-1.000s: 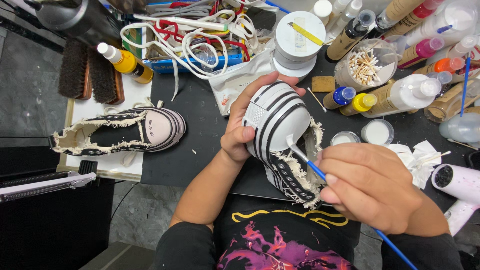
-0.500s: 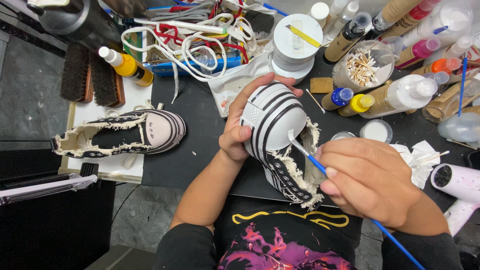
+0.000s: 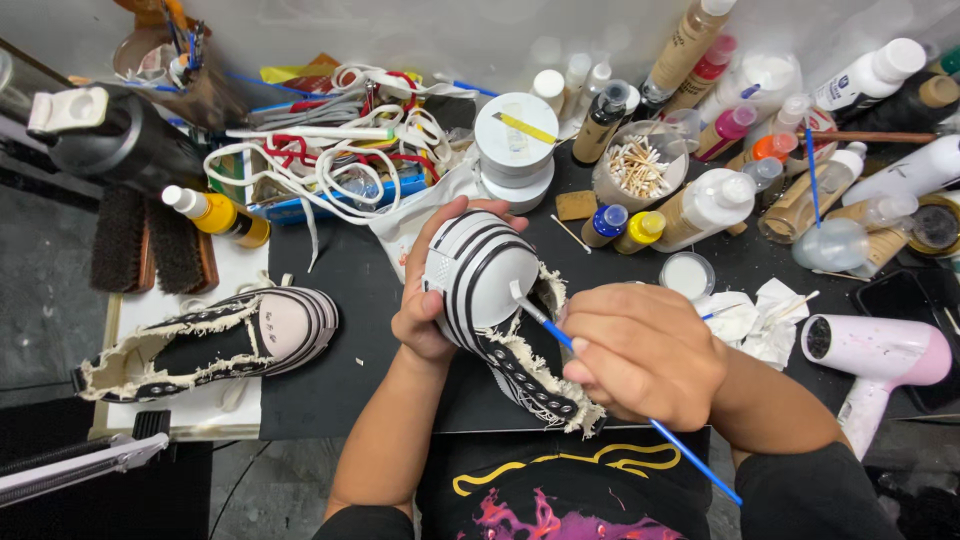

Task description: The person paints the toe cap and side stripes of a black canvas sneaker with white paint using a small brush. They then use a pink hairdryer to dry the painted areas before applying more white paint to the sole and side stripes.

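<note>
My left hand (image 3: 428,290) grips a black canvas sneaker (image 3: 495,310) by its white striped toe cap, holding it above the black mat (image 3: 340,330). The shoe has frayed cream edges. My right hand (image 3: 645,355) holds a thin blue paintbrush (image 3: 560,338) whose white tip touches the toe cap. The matching sneaker (image 3: 205,340) lies on its side at the left, on a white sheet.
Behind the shoe stand a white tub (image 3: 515,150), a cup of cotton swabs (image 3: 638,175), several paint and glue bottles (image 3: 710,205) and a tangle of laces (image 3: 330,160). A small pot of white paint (image 3: 688,275), crumpled tissues (image 3: 760,315) and a pink hair dryer (image 3: 875,355) lie right. Brushes (image 3: 145,245) lie at the left.
The brush tip has shifted slightly on the toe cap as my right hand moved a little. The left hand keeps the shoe in much the same place.
</note>
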Tool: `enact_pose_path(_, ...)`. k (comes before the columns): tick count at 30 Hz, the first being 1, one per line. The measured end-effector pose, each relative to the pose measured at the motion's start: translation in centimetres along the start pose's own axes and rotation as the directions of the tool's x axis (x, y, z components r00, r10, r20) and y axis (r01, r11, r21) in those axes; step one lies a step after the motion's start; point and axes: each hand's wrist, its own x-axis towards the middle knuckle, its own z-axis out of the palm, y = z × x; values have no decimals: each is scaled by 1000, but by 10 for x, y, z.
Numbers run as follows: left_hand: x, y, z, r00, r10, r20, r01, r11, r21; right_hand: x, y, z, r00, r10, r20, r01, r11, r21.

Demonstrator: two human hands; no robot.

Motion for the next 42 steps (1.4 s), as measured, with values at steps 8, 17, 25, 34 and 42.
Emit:
enact_pose_path(8, 2, -1, 1, 1000, 8, -18, -8, 1000, 19, -4, -5, -5, 999, 14, -52, -13, 1000, 17)
enact_pose_path(17, -4, 3, 6, 1000, -19, 8, 19, 1000, 6, -15, -16, -5, 932, 284, -226, -248, 953, 175)
enact_pose_path(25, -8, 3, 9, 993, -55, 107, 56, 998, -2, -29, -22, -1, 788, 518, -334, -312, 802, 509)
enact_pose_path(34, 16, 7, 25, 978, -118, 175, 120, 993, 1, -30, -15, -9, 694, 595, -405, -187, 692, 697)
enact_pose_path(42, 57, -1, 72, 920, -204, 336, 287, 932, -219, -37, -20, -41, 608, 518, -602, -223, 839, 496)
